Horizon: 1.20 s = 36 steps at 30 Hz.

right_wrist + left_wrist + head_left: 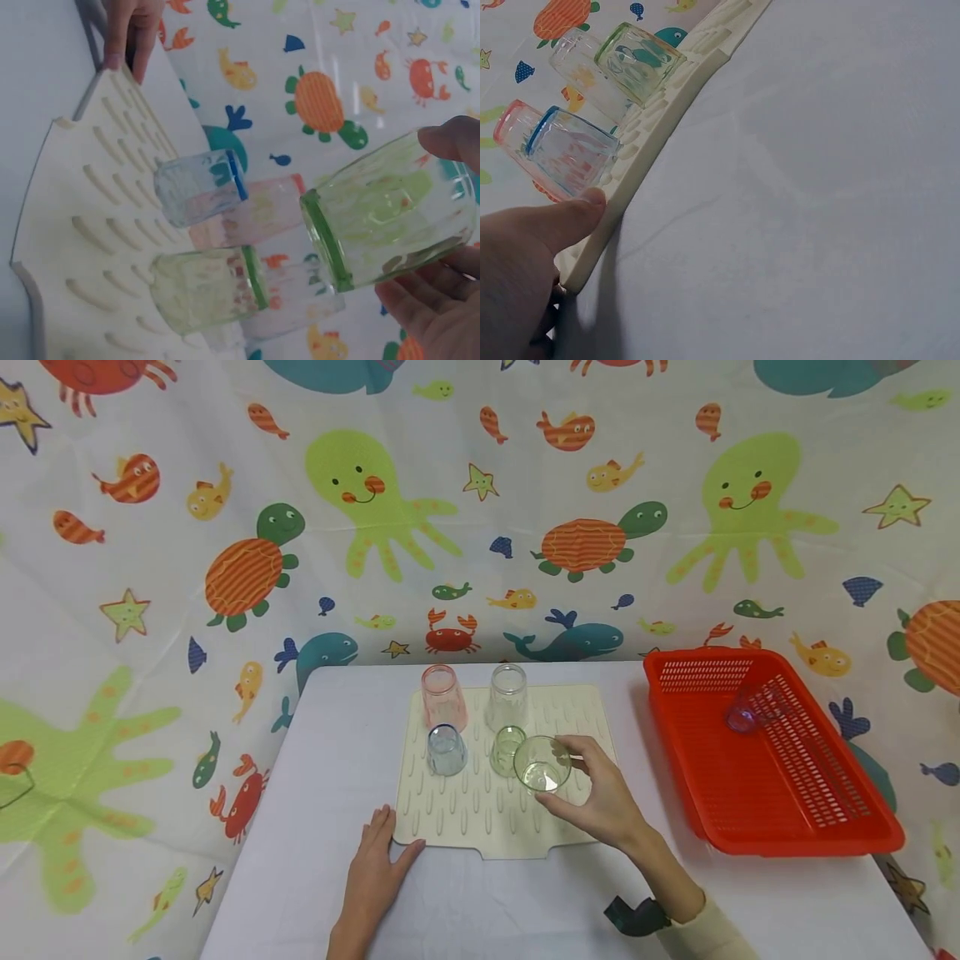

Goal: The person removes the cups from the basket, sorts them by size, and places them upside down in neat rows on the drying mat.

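Note:
My right hand (603, 793) holds a green-rimmed drinking glass (542, 764) between thumb and fingers, just above the ridged cream drying mat (457, 822). In the right wrist view, this glass (390, 217) appears large, its rim turned toward the mat. On the mat stand a small green-rimmed glass (507, 752), a blue-rimmed glass (447, 752), a taller pink-rimmed glass (442, 697) and a tall clear glass (508, 697). My left hand (375, 868) grips the mat's near left corner, thumb and fingers on either side; the left wrist view shows the thumb (581, 217) along the edge.
A red plastic basket (795, 827) stands on the right of the white-covered table (337, 735), with a purple-tinted glass (741, 718) lying inside. Behind the table hangs a curtain (480, 585) printed with sea animals. A black strap sits around the right wrist.

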Each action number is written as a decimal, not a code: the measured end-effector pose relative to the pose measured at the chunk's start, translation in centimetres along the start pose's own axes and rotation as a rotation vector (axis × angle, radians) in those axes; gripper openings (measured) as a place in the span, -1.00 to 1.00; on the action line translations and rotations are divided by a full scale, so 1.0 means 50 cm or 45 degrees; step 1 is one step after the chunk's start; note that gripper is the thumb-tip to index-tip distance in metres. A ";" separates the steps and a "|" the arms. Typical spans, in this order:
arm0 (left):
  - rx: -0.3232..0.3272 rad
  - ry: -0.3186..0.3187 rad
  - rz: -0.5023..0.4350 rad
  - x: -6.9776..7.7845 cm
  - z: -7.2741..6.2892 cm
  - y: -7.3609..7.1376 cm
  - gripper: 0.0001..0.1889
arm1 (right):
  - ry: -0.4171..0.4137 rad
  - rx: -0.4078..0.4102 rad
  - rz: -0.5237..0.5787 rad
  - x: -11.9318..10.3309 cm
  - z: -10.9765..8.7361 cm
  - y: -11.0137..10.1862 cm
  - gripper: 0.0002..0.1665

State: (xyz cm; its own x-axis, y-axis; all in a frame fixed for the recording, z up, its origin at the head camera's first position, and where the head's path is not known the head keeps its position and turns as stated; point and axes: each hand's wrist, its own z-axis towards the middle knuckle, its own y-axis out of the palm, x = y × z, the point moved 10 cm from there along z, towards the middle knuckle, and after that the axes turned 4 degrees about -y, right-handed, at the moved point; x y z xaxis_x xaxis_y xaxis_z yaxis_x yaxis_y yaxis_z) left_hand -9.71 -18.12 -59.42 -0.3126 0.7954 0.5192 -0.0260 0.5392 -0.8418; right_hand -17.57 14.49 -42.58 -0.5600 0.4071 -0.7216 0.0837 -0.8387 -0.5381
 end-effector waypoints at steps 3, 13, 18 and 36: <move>0.005 0.008 -0.004 0.002 0.000 -0.002 -0.07 | 0.001 -0.018 0.026 -0.001 -0.002 0.014 -0.12; 0.026 -0.007 -0.061 0.019 -0.007 -0.014 -0.05 | -0.030 -0.065 0.086 -0.012 -0.009 0.054 -0.10; 0.123 0.038 -0.101 0.047 -0.012 -0.035 -0.09 | -0.047 -0.076 0.099 -0.015 -0.012 0.067 -0.10; 0.099 0.389 -0.565 0.197 -0.043 -0.098 -0.28 | -0.021 -0.140 0.154 -0.022 -0.019 0.103 -0.09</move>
State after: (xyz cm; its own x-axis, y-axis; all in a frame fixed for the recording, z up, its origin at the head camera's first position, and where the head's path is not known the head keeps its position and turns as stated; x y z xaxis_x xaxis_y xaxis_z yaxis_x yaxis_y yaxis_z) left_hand -10.62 -12.33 -49.86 0.0340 0.5464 0.8369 -0.1663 0.8288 -0.5343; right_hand -15.75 10.04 -44.97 -0.5540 0.2985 -0.7772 0.2406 -0.8363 -0.4927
